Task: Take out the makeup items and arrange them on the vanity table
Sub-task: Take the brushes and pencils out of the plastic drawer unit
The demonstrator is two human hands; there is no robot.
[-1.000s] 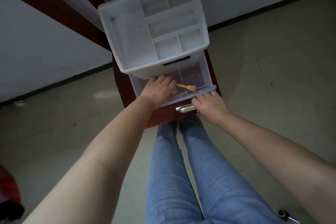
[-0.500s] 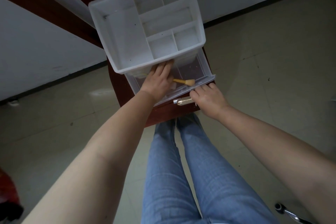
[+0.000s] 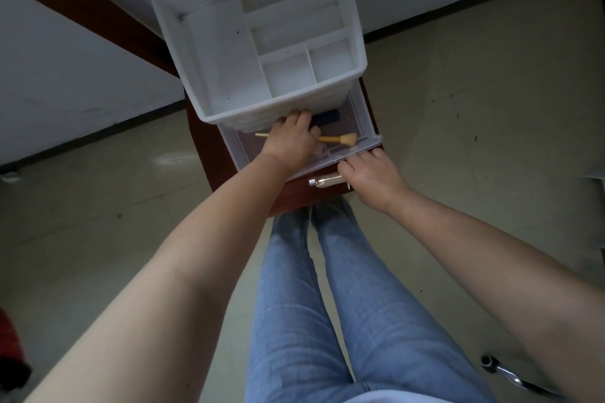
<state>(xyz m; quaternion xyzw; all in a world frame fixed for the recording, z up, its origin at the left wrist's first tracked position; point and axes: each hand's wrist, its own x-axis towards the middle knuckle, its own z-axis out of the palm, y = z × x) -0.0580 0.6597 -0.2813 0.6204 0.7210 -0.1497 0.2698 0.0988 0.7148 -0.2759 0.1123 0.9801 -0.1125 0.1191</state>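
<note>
Left grip (image 3: 291, 137) reaches into the drawer (image 3: 357, 149), fingers hidden, closure unclear, over the brush (image 3: 340, 139); right grip (image 3: 370, 170), fingers straight, steadies its front.

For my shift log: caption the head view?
Left hand reaches into open clear drawer over yellow brush; right hand steadies it.

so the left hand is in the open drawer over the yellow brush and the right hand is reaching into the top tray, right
Not quite. The right hand rests on the drawer's front edge, not in the top tray. The head view shows it. The left hand is in the open drawer over the yellow brush.
</note>
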